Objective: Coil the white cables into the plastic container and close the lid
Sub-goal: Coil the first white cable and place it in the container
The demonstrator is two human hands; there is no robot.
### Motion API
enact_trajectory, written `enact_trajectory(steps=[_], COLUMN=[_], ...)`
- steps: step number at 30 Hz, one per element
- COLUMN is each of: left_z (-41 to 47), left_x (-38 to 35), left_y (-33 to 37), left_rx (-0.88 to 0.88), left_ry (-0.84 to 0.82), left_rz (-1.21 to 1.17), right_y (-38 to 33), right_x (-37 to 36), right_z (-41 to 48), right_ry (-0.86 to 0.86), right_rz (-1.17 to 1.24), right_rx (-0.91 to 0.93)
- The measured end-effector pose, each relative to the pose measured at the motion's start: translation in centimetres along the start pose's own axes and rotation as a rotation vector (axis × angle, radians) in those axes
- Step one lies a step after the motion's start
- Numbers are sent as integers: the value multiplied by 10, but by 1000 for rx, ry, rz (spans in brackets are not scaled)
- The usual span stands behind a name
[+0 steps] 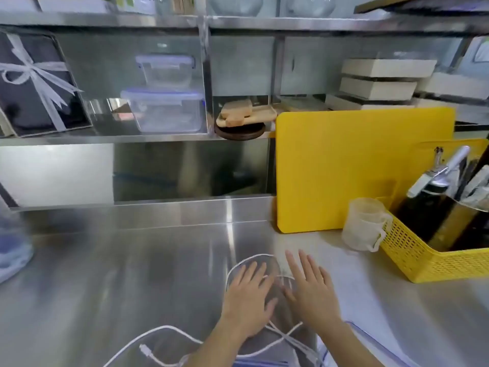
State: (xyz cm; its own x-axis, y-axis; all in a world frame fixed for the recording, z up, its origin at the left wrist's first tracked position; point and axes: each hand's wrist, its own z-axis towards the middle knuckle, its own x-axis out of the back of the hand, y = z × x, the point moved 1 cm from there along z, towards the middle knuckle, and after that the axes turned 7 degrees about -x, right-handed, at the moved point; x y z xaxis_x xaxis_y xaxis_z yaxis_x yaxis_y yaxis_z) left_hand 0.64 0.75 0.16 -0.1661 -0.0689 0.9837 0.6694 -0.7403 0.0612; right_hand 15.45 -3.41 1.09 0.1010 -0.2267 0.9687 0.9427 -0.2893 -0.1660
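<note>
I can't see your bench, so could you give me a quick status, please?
Both hands, left and right, open, flat over white cable. Cable loose on counter, uncoiled.

Surface: a stainless steel counter [105, 287] ran across the view, shiny and streaked with reflections.
Near edge: white cables [169, 330] lay in loose loops on the counter, one plug end [144, 349] resting flat.
Hands: the left hand [247, 300] and right hand [309, 290] were spread flat, palms down, over the cable loops.
Right side: a yellow cutting board [344, 168] stood upright against the back wall.
Beside it: stacked clear measuring cups [363, 223] stood next to a yellow basket [423, 263].
Far left: a blurred clear container [13, 247] stood on the counter.
</note>
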Motion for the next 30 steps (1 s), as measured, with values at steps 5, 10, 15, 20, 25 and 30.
enact_trajectory(steps=[5,10,15,20,25,30], left_z=[-4,2,7,11,15,17], left_x=[-27,-26,-15,11,50,81], left_y=[4,3,4,8,3,-3], left_rx=[-100,-11,121,93,194,262], left_ry=[-195,-195,-106,-38,125,93], left_rz=[-11,-16,-180,-452,-767,-1143], right_y=[27,26,20,6,12,19], right_x=[-52,-52,-37,-13,22,84], right_z=[-18,-16,-8,-1,29,62], right_ry=[-287,-322,-178,-8,96,302], right_rz=[-27,-36,30,217,370,728], right_rx=[30,74,50,248,36,-175])
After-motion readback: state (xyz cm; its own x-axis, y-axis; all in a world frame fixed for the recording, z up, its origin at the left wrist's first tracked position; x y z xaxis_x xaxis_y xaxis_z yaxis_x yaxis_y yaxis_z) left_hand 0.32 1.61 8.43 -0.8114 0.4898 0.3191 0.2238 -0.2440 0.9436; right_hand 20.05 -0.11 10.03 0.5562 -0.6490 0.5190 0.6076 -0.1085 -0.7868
